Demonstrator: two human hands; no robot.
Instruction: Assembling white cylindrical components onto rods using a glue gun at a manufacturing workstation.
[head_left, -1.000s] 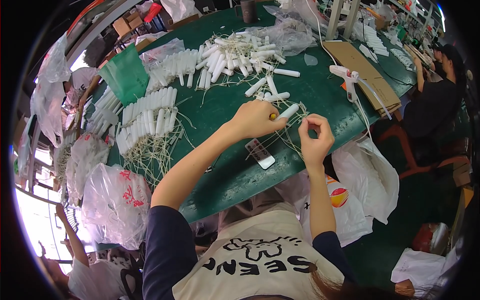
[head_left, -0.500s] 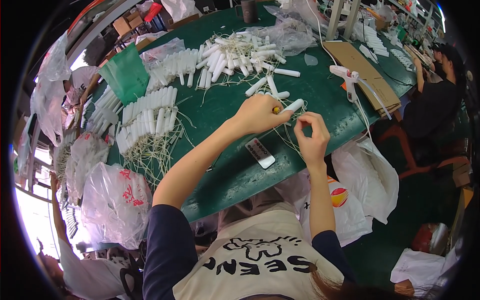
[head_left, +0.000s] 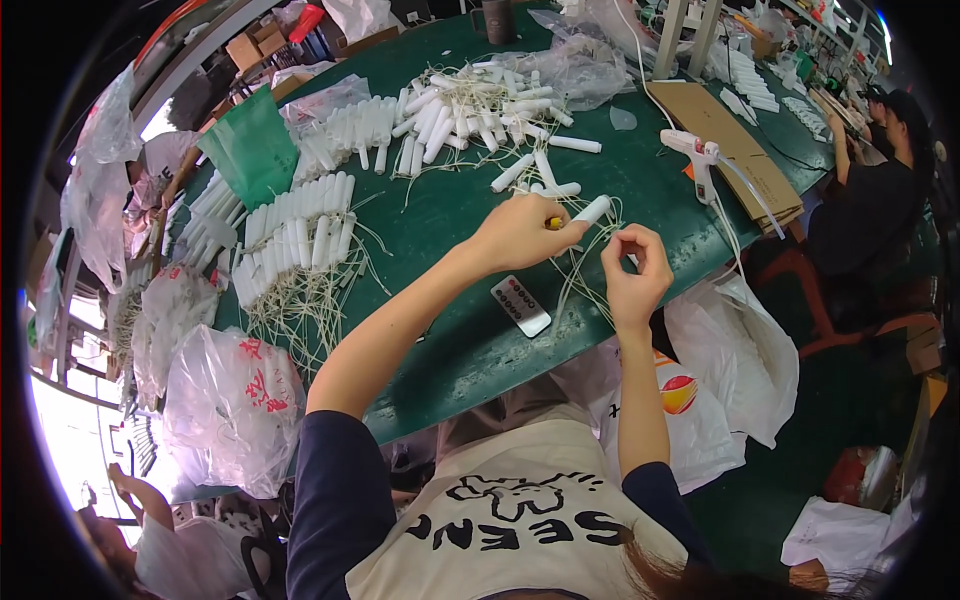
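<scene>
My left hand (head_left: 528,235) is closed around a white tube (head_left: 594,210), whose end sticks out past the thumb. A small yellow and dark piece (head_left: 553,223) shows in the same fist; its kind I cannot make out. Just right of it, my right hand (head_left: 638,278) pinches with thumb and forefinger at a thin pale cord (head_left: 614,228) by the tube's end. More cords hang below the hands over the table's near edge. A white remote control (head_left: 521,306) lies on the green table (head_left: 440,270) below my left hand.
A tangled heap of white corded tubes (head_left: 470,112) lies beyond my hands. Bundled tubes (head_left: 295,235) are at left, near a green bag (head_left: 250,145). A glue gun (head_left: 692,152) and flat cardboard (head_left: 725,140) lie at right. Plastic bags (head_left: 235,400) hang along the edge. Other people work nearby.
Both hands have shifted slightly to the right, the tube moving along with the left one. At the lower left, another person's arm has come down and bent.
</scene>
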